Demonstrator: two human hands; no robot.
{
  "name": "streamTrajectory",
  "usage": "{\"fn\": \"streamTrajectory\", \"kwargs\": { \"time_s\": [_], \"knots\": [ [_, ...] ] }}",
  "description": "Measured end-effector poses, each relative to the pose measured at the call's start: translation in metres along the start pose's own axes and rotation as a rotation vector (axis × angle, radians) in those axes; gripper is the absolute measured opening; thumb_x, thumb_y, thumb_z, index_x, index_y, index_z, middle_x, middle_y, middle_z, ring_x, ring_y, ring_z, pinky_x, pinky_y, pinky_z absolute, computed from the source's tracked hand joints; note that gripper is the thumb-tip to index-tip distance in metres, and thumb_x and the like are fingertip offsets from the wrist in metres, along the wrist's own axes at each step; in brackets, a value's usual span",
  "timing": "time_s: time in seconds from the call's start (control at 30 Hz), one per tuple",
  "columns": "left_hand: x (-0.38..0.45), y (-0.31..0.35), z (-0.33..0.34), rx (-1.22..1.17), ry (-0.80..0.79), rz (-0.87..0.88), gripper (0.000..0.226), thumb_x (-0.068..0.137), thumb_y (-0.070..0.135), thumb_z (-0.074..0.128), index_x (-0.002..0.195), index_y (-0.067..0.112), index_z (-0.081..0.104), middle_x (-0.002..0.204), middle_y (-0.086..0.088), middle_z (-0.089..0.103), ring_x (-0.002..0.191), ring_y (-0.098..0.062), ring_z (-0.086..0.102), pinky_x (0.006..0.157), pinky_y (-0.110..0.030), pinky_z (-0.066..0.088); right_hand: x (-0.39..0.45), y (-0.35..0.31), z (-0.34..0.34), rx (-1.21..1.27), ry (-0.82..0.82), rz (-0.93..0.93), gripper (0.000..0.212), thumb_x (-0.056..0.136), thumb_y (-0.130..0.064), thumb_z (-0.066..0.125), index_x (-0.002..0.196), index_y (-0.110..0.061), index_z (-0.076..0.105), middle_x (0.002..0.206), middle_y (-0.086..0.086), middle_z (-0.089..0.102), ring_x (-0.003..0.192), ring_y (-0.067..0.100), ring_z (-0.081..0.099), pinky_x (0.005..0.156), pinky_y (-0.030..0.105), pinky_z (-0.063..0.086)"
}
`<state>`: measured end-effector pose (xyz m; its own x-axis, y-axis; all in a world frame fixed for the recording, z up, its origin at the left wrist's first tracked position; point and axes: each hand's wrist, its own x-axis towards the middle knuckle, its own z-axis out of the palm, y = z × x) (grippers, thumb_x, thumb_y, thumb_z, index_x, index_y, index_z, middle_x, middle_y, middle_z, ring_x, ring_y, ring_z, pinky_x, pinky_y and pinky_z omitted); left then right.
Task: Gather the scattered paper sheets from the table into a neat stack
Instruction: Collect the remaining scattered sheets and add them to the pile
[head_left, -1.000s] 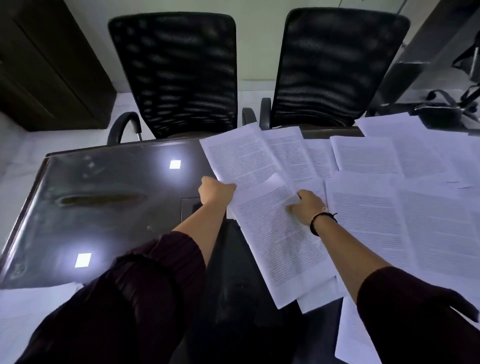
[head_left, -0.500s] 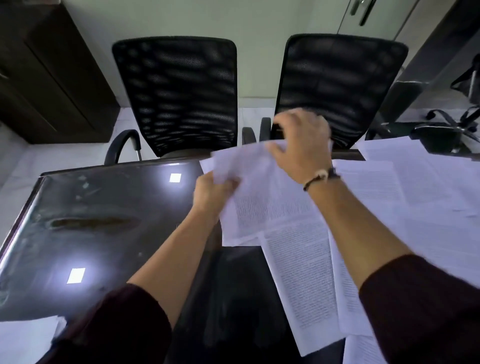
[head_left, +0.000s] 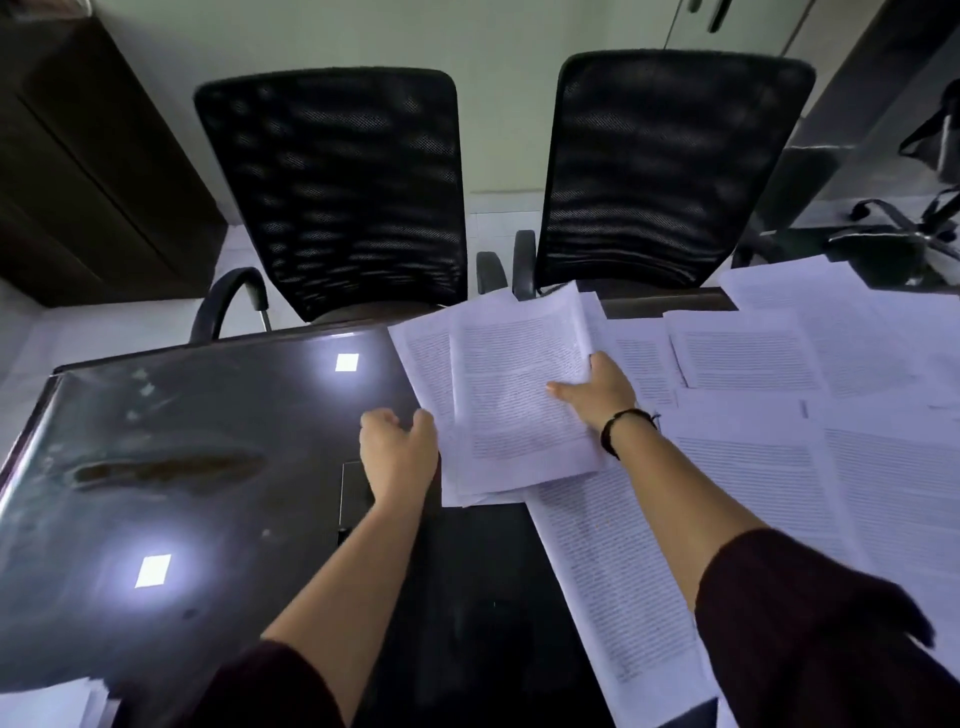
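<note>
1. From the head camera I look down on a dark glossy bench (head_left: 182, 467) with two bright ceiling-light reflections on its left half.
2. My left hand (head_left: 397, 452) sits at the left edge of a small stack of sheets (head_left: 514, 405); its fingers are curled at that edge with the thumb up against the paper, though I cannot tell how much of the stack it actually clasps.
3. My right hand (head_left: 597, 389) lies on top of the same stack, fingers stretched fairly flat and pressing the top page down, thumb pointing left across the printed lines. A dark band (head_left: 621, 428) circles that wrist.
4. The stack lies near the middle of the bench, towards its far edge; its pages are fanned unevenly, and its far corner is lifted slightly towards the chairs.
5. More loose printed sheets (head_left: 805, 467) cover the right side of the bench, overlapping one another; one long page (head_left: 613, 571) runs under the stack's near corner towards me.
6. A few more sheets (head_left: 47, 706) show at the bottom left corner.
7. Two black mesh office chairs (head_left: 343, 192) stand side by side behind the far edge of the bench.
8. A dark cabinet (head_left: 88, 156) stands at the left wall.
</note>
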<state>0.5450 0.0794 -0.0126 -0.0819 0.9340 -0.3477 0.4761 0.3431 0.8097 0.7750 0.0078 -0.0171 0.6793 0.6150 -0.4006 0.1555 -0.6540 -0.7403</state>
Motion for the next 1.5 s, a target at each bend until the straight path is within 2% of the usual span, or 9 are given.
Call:
{"fn": "streamTrajectory", "kwargs": {
  "time_s": [0.23,0.4,0.57,0.73,0.93,1.0,1.17,1.33,1.5],
  "knots": [
    [0.024,0.035,0.027,0.216,-0.127,0.017,0.047,0.092,0.038,0.063,0.116,-0.002,0.060,0.118,-0.015,0.065,0.089,-0.027,0.064,0.064,-0.033,0.049,0.030,-0.008,-0.023,-0.519,0.200,0.091,0.115,0.068,-0.070,0.080,0.146,0.002,0.036,0.147,0.024,0.041,0.136,0.041,0.041,0.106,0.050,0.043],
    [0.022,0.050,0.045,0.111,-0.222,-0.075,0.030,0.094,0.029,0.067,0.079,0.011,0.048,0.080,-0.002,0.056,0.063,-0.015,0.052,0.067,-0.033,0.054,0.029,-0.006,-0.001,-0.550,0.104,-0.035,0.090,0.073,-0.063,0.079,0.132,-0.002,0.051,0.135,0.021,0.047,0.123,0.039,0.048,0.095,0.045,0.048],
    [0.020,0.048,0.046,-0.022,-0.289,-0.090,0.044,0.088,0.034,0.080,0.117,0.015,0.054,0.111,0.000,0.065,0.092,-0.023,0.065,0.071,-0.035,0.053,0.027,-0.002,-0.003,-0.566,0.132,-0.044,0.076,0.078,-0.054,0.074,0.131,-0.004,0.051,0.134,0.019,0.045,0.122,0.039,0.045,0.091,0.044,0.048],
    [0.023,0.036,0.045,-0.100,-0.392,-0.152,0.028,0.086,0.012,0.084,0.105,0.010,0.063,0.090,0.000,0.068,0.087,-0.026,0.070,0.079,-0.040,0.058,0.022,-0.005,-0.001,-0.309,0.000,-0.105,0.054,0.084,-0.049,0.071,0.115,-0.007,0.060,0.122,0.014,0.059,0.107,0.032,0.059,0.081,0.038,0.052],
    [0.028,0.019,0.032,-0.173,-0.526,-0.195,0.030,0.083,0.003,0.084,0.111,0.007,0.073,0.109,-0.011,0.079,0.095,-0.034,0.077,0.090,-0.054,0.062,0.014,0.001,-0.004,-0.252,-0.121,-0.163,0.043,0.081,-0.056,0.068,0.107,-0.023,0.061,0.119,0.002,0.059,0.108,0.025,0.059,0.083,0.036,0.049],
    [0.028,0.022,0.023,-0.254,-0.561,-0.161,0.031,0.084,-0.005,0.080,0.114,0.003,0.074,0.114,-0.016,0.078,0.098,-0.037,0.077,0.089,-0.054,0.062,0.009,0.000,-0.010,-0.156,-0.100,-0.147,0.063,0.091,-0.052,0.066,0.139,-0.016,0.051,0.136,-0.001,0.056,0.121,0.022,0.056,0.093,0.034,0.044],
    [0.030,0.040,-0.030,-0.477,-0.742,-0.017,0.038,0.090,-0.008,0.070,0.128,-0.006,0.067,0.124,-0.020,0.074,0.112,-0.040,0.073,0.090,-0.050,0.063,-0.009,-0.008,-0.036,0.141,-0.178,-0.120,0.096,0.080,-0.065,0.074,0.154,-0.019,0.033,0.140,-0.009,0.052,0.130,0.013,0.052,0.109,0.039,0.043],
    [0.020,0.069,-0.049,-0.378,-0.871,0.215,0.055,0.083,0.001,0.080,0.135,0.001,0.065,0.134,-0.020,0.070,0.123,-0.040,0.067,0.102,-0.054,0.055,-0.039,-0.055,-0.042,0.343,-0.347,-0.379,0.039,0.087,-0.027,0.080,0.124,-0.017,0.071,0.119,-0.002,0.076,0.111,0.015,0.071,0.103,0.042,0.055],
    [-0.006,0.097,-0.071,-0.410,-0.743,0.275,0.051,0.084,-0.011,0.076,0.133,-0.002,0.065,0.125,-0.017,0.075,0.111,-0.031,0.075,0.090,-0.042,0.062,-0.063,-0.087,-0.044,0.342,-0.198,-0.487,0.038,0.084,-0.025,0.084,0.119,-0.014,0.072,0.112,0.000,0.077,0.106,0.018,0.073,0.093,0.040,0.059]
  ]
}}
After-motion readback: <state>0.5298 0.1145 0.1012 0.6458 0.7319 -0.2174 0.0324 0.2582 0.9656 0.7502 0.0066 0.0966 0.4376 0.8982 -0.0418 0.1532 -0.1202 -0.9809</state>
